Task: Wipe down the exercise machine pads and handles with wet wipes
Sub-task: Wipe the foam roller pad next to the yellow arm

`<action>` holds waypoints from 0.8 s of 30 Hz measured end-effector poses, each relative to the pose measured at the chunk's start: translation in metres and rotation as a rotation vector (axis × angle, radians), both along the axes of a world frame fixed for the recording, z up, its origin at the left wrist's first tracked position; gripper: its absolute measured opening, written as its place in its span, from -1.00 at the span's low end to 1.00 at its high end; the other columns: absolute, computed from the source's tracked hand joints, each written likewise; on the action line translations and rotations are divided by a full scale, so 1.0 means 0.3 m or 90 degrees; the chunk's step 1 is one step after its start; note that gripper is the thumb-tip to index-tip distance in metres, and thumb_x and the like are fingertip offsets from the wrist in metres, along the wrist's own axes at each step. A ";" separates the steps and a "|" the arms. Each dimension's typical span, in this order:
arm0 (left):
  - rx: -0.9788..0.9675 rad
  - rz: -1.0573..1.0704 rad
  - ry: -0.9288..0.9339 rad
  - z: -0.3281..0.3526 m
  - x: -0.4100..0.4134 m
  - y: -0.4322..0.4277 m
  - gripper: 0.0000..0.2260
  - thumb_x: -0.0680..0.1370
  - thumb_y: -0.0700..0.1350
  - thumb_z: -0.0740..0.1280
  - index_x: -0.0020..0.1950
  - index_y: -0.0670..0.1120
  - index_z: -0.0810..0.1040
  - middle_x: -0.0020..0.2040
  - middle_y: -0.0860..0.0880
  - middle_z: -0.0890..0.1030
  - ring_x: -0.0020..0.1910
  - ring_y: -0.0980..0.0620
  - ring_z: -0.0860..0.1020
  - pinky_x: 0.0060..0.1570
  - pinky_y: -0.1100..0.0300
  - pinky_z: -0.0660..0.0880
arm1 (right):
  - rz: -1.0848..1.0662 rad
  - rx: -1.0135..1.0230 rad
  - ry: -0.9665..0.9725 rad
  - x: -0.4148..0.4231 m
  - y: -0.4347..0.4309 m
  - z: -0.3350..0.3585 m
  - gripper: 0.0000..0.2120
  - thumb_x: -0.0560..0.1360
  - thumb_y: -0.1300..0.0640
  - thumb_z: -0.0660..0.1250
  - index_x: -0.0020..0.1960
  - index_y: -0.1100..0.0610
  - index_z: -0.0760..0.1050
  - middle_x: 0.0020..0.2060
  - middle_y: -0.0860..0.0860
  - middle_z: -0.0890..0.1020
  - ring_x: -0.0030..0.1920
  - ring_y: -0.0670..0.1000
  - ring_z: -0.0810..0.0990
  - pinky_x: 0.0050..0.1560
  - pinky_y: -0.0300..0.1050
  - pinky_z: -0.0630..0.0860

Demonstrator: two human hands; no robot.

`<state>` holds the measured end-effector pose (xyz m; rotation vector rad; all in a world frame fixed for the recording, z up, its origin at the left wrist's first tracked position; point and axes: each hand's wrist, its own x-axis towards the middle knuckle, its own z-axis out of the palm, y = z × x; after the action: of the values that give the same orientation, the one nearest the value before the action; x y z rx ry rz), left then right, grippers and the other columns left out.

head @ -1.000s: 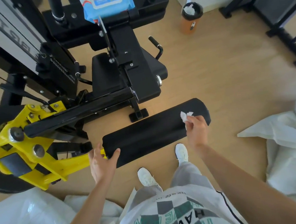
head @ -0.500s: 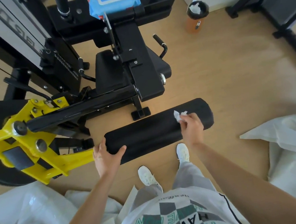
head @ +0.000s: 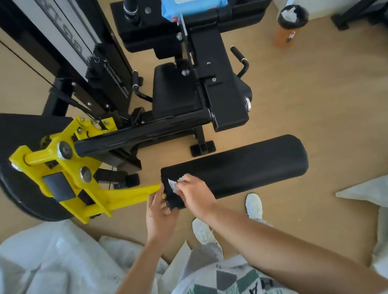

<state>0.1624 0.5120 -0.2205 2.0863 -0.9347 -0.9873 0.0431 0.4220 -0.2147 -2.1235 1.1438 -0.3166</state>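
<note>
While on pad, wipe in grip

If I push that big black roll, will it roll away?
Probably not: the roller pad joins the yellow arm at one end, so it would likely swing with it, not roll off. It looks cushioned, so it may squash slightly under the right hand and wipe.

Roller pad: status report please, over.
Right hand holds wet wipe on roller pad, near yellow arm. Left hand grips pad end. Nothing in the way.
</note>
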 end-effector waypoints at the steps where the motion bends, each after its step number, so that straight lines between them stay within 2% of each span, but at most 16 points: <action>1: -0.009 -0.002 0.005 -0.007 0.003 0.011 -0.35 0.47 -0.43 0.41 0.53 -0.10 0.40 0.18 0.07 0.44 0.11 0.09 0.58 0.08 0.24 0.60 | 0.019 0.002 0.010 0.025 0.009 0.005 -0.95 0.50 0.32 0.37 -0.11 0.31 0.60 -0.15 0.16 0.50 -0.13 0.16 0.53 -0.15 -0.05 0.38; 3: -0.025 -0.010 0.004 -0.023 0.010 0.032 -0.37 0.46 -0.47 0.35 0.51 -0.12 0.43 0.19 0.07 0.47 0.13 0.09 0.59 0.12 -0.02 0.62 | 0.060 0.001 0.024 0.059 0.026 0.015 -0.96 0.49 0.31 0.40 -0.11 0.30 0.58 -0.13 0.21 0.54 -0.11 0.23 0.57 -0.12 0.03 0.46; 5: -0.023 0.000 0.013 -0.029 0.008 0.045 -0.37 0.45 -0.51 0.30 0.49 -0.14 0.44 0.21 0.01 0.48 0.14 0.14 0.59 0.14 -0.06 0.62 | 0.091 0.002 0.040 0.069 0.033 0.014 -0.95 0.49 0.30 0.40 -0.07 0.29 0.56 -0.09 0.21 0.55 -0.06 0.24 0.57 -0.07 0.09 0.48; 7: -0.017 0.011 0.024 -0.016 0.005 0.045 -0.38 0.46 -0.54 0.26 0.48 -0.16 0.45 0.23 -0.01 0.48 0.19 0.09 0.59 0.12 0.07 0.64 | 0.089 -0.010 0.043 0.052 0.033 0.002 -0.91 0.49 0.29 0.41 -0.03 0.29 0.55 -0.07 0.20 0.56 -0.03 0.22 0.57 -0.04 0.09 0.49; 10: -0.018 0.020 0.025 -0.003 0.013 0.033 -0.40 0.49 -0.51 0.28 0.50 -0.14 0.44 0.24 -0.03 0.49 0.18 0.02 0.59 -0.02 0.39 0.58 | 0.013 -0.050 0.016 -0.024 0.027 -0.023 -0.88 0.47 0.32 0.44 0.01 0.26 0.59 -0.08 0.17 0.59 -0.07 0.17 0.59 -0.04 0.09 0.59; 13: -0.018 0.041 0.015 0.008 0.023 0.011 -0.49 0.53 -0.43 0.36 0.45 -0.11 0.50 0.21 -0.02 0.54 0.14 0.00 0.56 -0.10 0.53 0.46 | -0.093 -0.097 -0.045 -0.148 0.011 -0.017 -0.86 0.54 0.25 0.45 0.09 0.20 0.65 -0.14 0.12 0.59 -0.15 0.05 0.57 -0.07 -0.13 0.56; 15: -0.010 0.065 0.005 0.016 0.023 -0.006 -0.56 0.55 -0.34 0.39 0.40 -0.05 0.54 0.24 0.01 0.55 0.16 0.04 0.54 -0.10 0.49 0.43 | -0.169 -0.102 -0.065 -0.244 -0.011 -0.004 -0.90 0.55 0.23 0.44 0.06 0.18 0.67 -0.12 0.06 0.58 -0.15 -0.04 0.53 -0.08 -0.27 0.51; 17: -0.002 0.079 -0.006 0.016 0.024 -0.023 -0.59 0.56 -0.28 0.41 0.39 -0.01 0.54 0.28 0.00 0.54 0.16 0.08 0.54 -0.04 0.37 0.44 | -0.233 -0.108 -0.049 -0.340 -0.040 -0.005 -0.90 0.54 0.23 0.45 0.06 0.17 0.67 -0.09 0.03 0.59 -0.14 -0.07 0.53 -0.09 -0.32 0.49; 19: -0.006 0.081 -0.012 0.013 0.022 -0.045 -0.57 0.56 -0.23 0.43 0.41 0.02 0.52 0.30 0.00 0.52 0.14 0.07 0.56 -0.01 0.29 0.46 | -0.298 -0.100 -0.031 -0.424 -0.069 -0.012 -0.85 0.54 0.21 0.46 0.11 0.17 0.68 -0.08 0.03 0.61 -0.13 -0.03 0.57 -0.13 -0.23 0.58; 21: -0.001 0.081 -0.024 0.018 0.016 -0.074 -0.55 0.55 -0.19 0.44 0.42 0.05 0.50 0.30 0.00 0.49 0.09 0.07 0.58 -0.05 0.30 0.46 | -0.357 -0.096 -0.024 -0.497 -0.097 -0.017 -0.85 0.55 0.16 0.46 0.11 0.15 0.69 -0.11 -0.01 0.59 -0.14 -0.02 0.56 -0.16 -0.18 0.59; 24: 0.003 0.075 -0.072 0.032 0.003 -0.114 -0.53 0.55 -0.16 0.45 0.45 0.02 0.49 0.31 0.01 0.45 0.07 0.09 0.52 0.02 0.17 0.50 | -0.445 -0.074 0.002 -0.590 -0.135 -0.014 -0.89 0.55 0.06 0.46 0.01 0.09 0.68 -0.18 -0.10 0.52 -0.14 -0.04 0.51 -0.17 -0.35 0.41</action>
<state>0.1634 0.4779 -0.2110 2.1939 -0.8544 -0.8188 -0.1338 0.3814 -0.2190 -1.7454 1.8847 -0.7050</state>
